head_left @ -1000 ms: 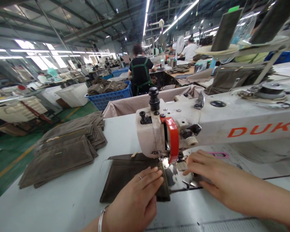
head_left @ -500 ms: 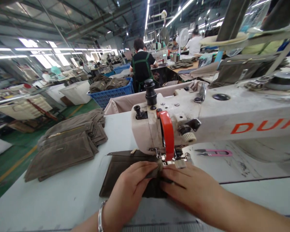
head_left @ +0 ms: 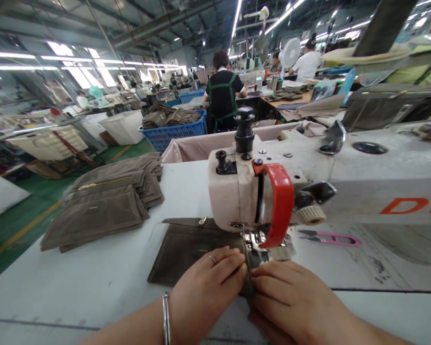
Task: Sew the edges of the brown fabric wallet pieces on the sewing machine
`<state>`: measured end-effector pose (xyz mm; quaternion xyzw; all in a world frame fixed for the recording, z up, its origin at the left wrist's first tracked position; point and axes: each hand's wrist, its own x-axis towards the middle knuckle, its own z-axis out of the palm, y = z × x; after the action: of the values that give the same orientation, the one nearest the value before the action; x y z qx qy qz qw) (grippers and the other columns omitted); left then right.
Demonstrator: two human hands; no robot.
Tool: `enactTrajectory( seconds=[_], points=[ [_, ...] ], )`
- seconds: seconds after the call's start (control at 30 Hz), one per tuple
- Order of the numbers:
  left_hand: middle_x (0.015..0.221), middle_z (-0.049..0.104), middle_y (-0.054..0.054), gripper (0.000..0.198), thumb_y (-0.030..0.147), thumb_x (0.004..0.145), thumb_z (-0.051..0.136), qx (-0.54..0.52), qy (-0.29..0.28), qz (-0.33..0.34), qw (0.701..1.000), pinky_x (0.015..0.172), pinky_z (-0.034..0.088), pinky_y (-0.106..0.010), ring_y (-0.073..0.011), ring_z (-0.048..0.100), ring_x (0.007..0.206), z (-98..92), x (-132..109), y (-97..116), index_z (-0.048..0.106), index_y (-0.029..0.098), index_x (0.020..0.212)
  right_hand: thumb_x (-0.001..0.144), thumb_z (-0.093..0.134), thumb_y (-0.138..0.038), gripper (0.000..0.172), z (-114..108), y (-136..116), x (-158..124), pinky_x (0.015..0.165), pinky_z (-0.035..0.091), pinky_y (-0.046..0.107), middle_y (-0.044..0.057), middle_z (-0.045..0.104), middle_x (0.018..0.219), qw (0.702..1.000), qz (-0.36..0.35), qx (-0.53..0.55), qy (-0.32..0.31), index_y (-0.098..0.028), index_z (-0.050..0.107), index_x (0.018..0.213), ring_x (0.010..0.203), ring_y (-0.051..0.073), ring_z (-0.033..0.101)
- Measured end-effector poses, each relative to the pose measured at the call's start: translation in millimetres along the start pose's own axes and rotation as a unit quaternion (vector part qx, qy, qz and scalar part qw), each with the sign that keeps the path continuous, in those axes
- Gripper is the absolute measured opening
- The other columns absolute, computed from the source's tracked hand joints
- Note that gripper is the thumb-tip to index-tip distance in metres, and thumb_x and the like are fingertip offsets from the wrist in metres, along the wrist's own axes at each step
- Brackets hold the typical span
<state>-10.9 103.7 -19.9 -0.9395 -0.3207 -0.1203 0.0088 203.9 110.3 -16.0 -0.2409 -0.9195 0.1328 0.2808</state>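
A dark olive-brown fabric pouch piece (head_left: 179, 254) lies flat on the sewing table, a zipper pull at its far edge and a small label on its face. Its right edge runs under the presser foot (head_left: 252, 239) of a white sewing machine (head_left: 222, 191). My left hand (head_left: 213, 285) presses on the piece near that edge, fingers bent and close together. Just right of it, my right hand (head_left: 290, 299) pinches the edge below the needle area; its thumb is hidden. Pink-handled thread snips (head_left: 332, 238) rest on the machine bed to the right.
A stack of similar fabric pieces (head_left: 104, 201) lies at the table's left. Behind the table stands a blue crate (head_left: 179, 132) full of fabric pieces, near a seated co-worker (head_left: 222, 93). A pink cloth-lined bin (head_left: 194, 148) adjoins the far table edge.
The fabric edge was bunched up between my fingers and now lies flatter. Both hands have come nearer to me, the left lying more over the piece. The camera view has shifted left.
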Motion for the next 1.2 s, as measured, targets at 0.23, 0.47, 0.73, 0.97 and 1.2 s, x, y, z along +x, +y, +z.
enactTrajectory(
  seconds=[0.23, 0.47, 0.73, 0.97, 1.2],
  points=[
    [0.12, 0.061, -0.009, 0.026, 0.013, 0.096, 0.044, -0.022, 0.041, -0.005, 0.999, 0.106, 0.044, -0.037, -0.0195, 0.054, 0.116, -5.1, 6.9, -7.2, 0.054, 0.012, 0.12, 0.091, 0.051, -0.017, 0.015, -3.8, 1.4, -0.7, 0.08, 0.048, 0.034, 0.004, 0.067, 0.088, 1.0, -0.001, 0.001, -0.004, -0.019, 0.065, 0.096, 0.091, 0.02, 0.06],
    [0.111, 0.066, -0.006, 0.022, 0.012, 0.093, 0.051, -0.074, 0.064, 0.024, 0.995, 0.102, 0.048, -0.033, -0.0167, 0.06, 0.108, -15.5, 2.3, -1.8, 0.059, 0.015, 0.113, 0.094, 0.046, -0.017, 0.019, -22.5, 7.1, -3.7, 0.073, 0.042, 0.032, 0.005, 0.063, 0.089, 0.999, 0.011, 0.019, -0.034, -0.019, 0.064, 0.1, 0.083, 0.017, 0.058],
    [0.107, 0.066, -0.006, 0.017, 0.015, 0.092, 0.053, -0.12, 0.132, -0.07, 0.982, 0.09, 0.053, -0.03, -0.0154, 0.061, 0.099, -14.6, 6.7, 3.9, 0.061, 0.016, 0.107, 0.09, 0.051, -0.019, 0.019, -19.8, 8.6, 0.2, 0.074, 0.038, 0.037, 0.003, 0.061, 0.091, 0.996, 0.032, 0.005, -0.085, -0.023, 0.063, 0.104, 0.082, 0.02, 0.051],
    [0.093, 0.064, -0.007, 0.016, 0.009, 0.093, 0.047, -0.072, 0.055, 0.027, 0.995, 0.08, 0.051, -0.031, -0.0161, 0.057, 0.084, -12.8, 10.3, 4.5, 0.062, 0.01, 0.099, 0.088, 0.051, -0.017, 0.018, -16.0, 7.2, -2.2, 0.074, 0.037, 0.037, 0.003, 0.061, 0.091, 0.996, 0.023, 0.025, -0.081, -0.022, 0.063, 0.101, 0.085, 0.019, 0.052],
    [0.098, 0.063, -0.006, 0.02, 0.011, 0.096, 0.042, -0.063, 0.02, 0.016, 0.998, 0.085, 0.049, -0.033, -0.0167, 0.056, 0.092, -6.5, 7.7, 2.1, 0.059, 0.011, 0.106, 0.088, 0.049, -0.015, 0.021, -17.9, 7.5, -0.7, 0.079, 0.038, 0.038, 0.004, 0.061, 0.098, 0.995, 0.027, 0.046, -0.083, -0.021, 0.062, 0.103, 0.091, 0.02, 0.052]
  ],
)
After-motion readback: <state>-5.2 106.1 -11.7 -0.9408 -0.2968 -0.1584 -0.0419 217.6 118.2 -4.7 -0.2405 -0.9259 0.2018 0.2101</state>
